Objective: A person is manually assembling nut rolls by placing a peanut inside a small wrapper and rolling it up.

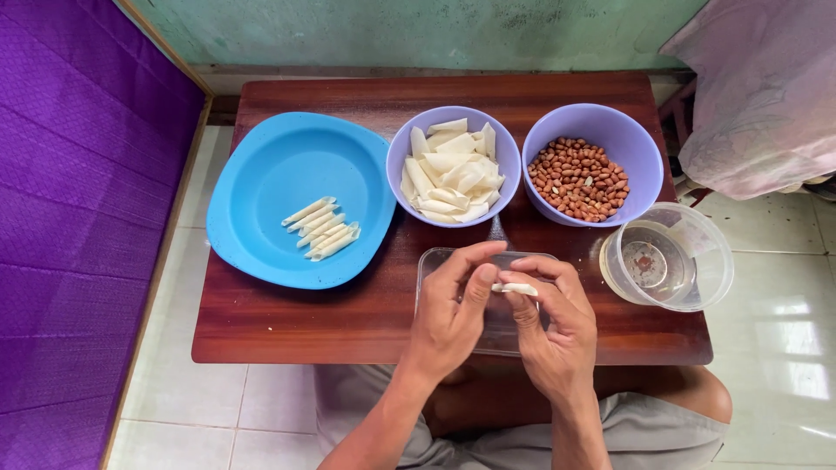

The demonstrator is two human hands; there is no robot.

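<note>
Head view shows us pinching one wrapper roll (pixel 515 288) with both hands' fingers (pixel 477 283) above the bench's front edge; several finished rolls (pixel 320 228) lie plated, many wrapper strips (pixel 453 171) remain.

No packages, labels, signs or screens show anywhere here: nothing printed stands on the table, the floor or the wall, and none of the containers carries a sticker or wrapper that can be made out.
</note>
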